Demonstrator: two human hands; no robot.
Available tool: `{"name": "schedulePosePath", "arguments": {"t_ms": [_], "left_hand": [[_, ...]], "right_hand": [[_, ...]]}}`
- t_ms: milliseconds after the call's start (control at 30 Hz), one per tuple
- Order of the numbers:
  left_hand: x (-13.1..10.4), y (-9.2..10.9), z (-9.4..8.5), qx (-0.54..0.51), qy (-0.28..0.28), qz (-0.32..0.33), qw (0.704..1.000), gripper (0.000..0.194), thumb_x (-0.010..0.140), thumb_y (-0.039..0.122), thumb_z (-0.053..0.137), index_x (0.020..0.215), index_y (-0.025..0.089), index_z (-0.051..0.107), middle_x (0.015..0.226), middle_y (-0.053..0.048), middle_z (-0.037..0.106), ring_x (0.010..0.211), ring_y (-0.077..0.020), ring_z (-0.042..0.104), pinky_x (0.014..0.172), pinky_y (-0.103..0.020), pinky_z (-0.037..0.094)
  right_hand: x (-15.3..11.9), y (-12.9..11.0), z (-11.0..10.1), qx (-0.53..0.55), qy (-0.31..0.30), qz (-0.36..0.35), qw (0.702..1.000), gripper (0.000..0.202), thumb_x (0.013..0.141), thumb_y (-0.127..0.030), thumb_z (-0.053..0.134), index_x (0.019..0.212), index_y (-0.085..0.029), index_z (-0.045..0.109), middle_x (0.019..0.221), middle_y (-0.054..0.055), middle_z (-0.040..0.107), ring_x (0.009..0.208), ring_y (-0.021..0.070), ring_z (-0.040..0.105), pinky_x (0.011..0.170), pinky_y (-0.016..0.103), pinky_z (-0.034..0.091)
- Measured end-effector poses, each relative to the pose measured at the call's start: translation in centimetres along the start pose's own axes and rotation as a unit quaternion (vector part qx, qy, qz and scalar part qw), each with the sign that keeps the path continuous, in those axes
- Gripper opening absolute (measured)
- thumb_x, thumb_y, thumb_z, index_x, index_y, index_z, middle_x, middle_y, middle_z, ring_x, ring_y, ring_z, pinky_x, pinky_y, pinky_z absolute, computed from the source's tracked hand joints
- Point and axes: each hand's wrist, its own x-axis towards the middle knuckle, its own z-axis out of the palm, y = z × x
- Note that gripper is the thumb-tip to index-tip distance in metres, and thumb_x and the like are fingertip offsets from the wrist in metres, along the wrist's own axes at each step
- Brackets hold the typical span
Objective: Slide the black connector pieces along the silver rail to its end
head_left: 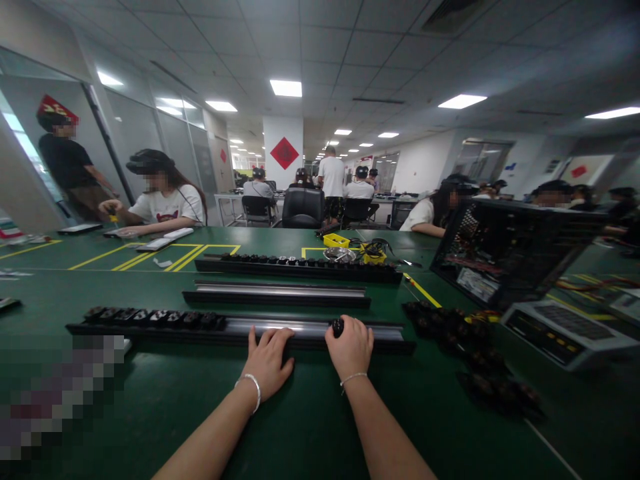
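A long black rail [310, 333] with a shiny metal channel lies across the table in front of me. Several small black parts [155, 319] sit in a row along its left part. My left hand [269, 363] rests at the rail's near edge, fingers spread over the channel and nothing in them. Over the right half of the rail, my right hand [350, 340] is closed around a small black round part [338, 327], mostly covered by the fingers. Beyond lie a second bare rail [280, 293] and a third rail [300, 268] lined with black parts.
Loose black parts [480, 350] are heaped at the right, beside a grey metal box [567, 333] and an open computer case [520, 247]. Yellow trays [336, 240] stand behind the rails. A co-worker [160, 193] sits at the far left. Blurred pixels cover something at lower left.
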Motion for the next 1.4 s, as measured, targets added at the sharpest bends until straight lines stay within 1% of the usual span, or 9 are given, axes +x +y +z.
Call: {"name": "schedulePosePath", "arguments": {"t_ms": [100,267,500,633,900,1200,1400], "left_hand": [[0.0,0.0,0.0,-0.001,-0.004,-0.001,1.000,0.047,0.072,0.024,0.050,0.118,0.027,0.044,0.121,-0.003,0.055,0.115,-0.0228,0.043,0.105,-0.059,-0.005],[0.0,0.0,-0.1,-0.001,0.002,0.002,1.000,0.046,0.072,0.025,0.050,0.118,0.028,0.043,0.121,-0.002,0.055,0.116,-0.0225,0.042,0.105,-0.058,-0.005],[0.0,-0.1,0.0,0.002,0.001,0.001,1.000,0.047,0.072,0.024,0.050,0.119,0.028,0.044,0.121,-0.003,0.055,0.115,-0.0226,0.043,0.105,-0.058,-0.004],[0.0,-0.1,0.0,-0.001,-0.003,-0.001,1.000,0.048,0.072,0.024,0.050,0.119,0.027,0.043,0.121,-0.004,0.055,0.116,-0.0229,0.042,0.105,-0.058,-0.004],[0.0,0.0,-0.1,-0.009,-0.003,-0.002,1.000,0.046,0.073,0.024,0.049,0.119,0.028,0.043,0.122,-0.003,0.055,0.115,-0.0229,0.042,0.105,-0.058,-0.005],[0.0,-0.1,0.0,-0.004,-0.001,0.004,1.000,0.047,0.073,0.024,0.049,0.119,0.027,0.042,0.122,-0.003,0.055,0.116,-0.0230,0.042,0.105,-0.059,-0.004],[0.0,-0.1,0.0,-0.006,0.004,0.006,1.000,0.045,0.073,0.024,0.048,0.117,0.028,0.043,0.121,-0.001,0.055,0.115,-0.0222,0.042,0.105,-0.059,-0.004]], "right_hand": [[0.0,0.3,0.0,-0.005,-0.002,-0.016,1.000,0.033,0.075,-0.032,0.047,0.101,-0.017,0.059,0.104,0.010,0.063,0.109,0.0235,0.046,0.100,0.043,0.017],[-0.2,0.4,0.1,-0.002,-0.002,-0.014,1.000,0.034,0.076,-0.031,0.045,0.103,-0.017,0.059,0.107,0.010,0.062,0.111,0.0238,0.045,0.102,0.044,0.015],[-0.1,0.6,0.3,-0.005,0.010,-0.017,1.000,0.031,0.075,-0.028,0.045,0.100,-0.017,0.060,0.103,0.009,0.063,0.108,0.0234,0.047,0.100,0.043,0.018],[-0.1,0.6,0.2,0.003,0.013,-0.017,1.000,0.030,0.075,-0.028,0.045,0.099,-0.017,0.060,0.104,0.009,0.063,0.107,0.0234,0.048,0.100,0.043,0.018],[-0.1,0.9,0.0,0.003,0.012,-0.006,1.000,0.034,0.075,-0.028,0.044,0.103,-0.016,0.059,0.108,0.009,0.062,0.112,0.0256,0.044,0.102,0.045,0.015],[0.1,1.2,0.0,0.000,0.009,0.004,1.000,0.035,0.076,-0.028,0.043,0.104,-0.014,0.059,0.108,0.012,0.061,0.112,0.0258,0.044,0.102,0.046,0.015],[0.1,1.4,0.0,-0.008,0.009,0.012,1.000,0.036,0.075,-0.028,0.044,0.105,-0.015,0.058,0.108,0.011,0.061,0.113,0.0249,0.045,0.102,0.045,0.014]]}}
